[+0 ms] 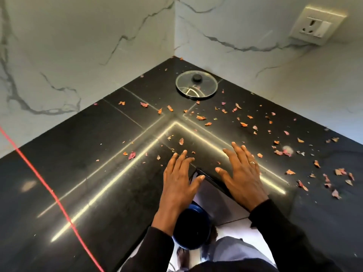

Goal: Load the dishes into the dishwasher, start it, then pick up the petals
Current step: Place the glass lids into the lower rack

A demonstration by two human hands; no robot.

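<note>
Holding my left hand (pixel 178 173) and right hand (pixel 241 169) open and empty over the counter (pixel 98 154), I risk brushing the dried petals (pixel 201 117), scattered mostly right, off the inner edge or crumbling them.

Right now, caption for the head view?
Left hand and right hand, open, over black corner countertop strewn with petals; glass lid in the far corner.
</note>
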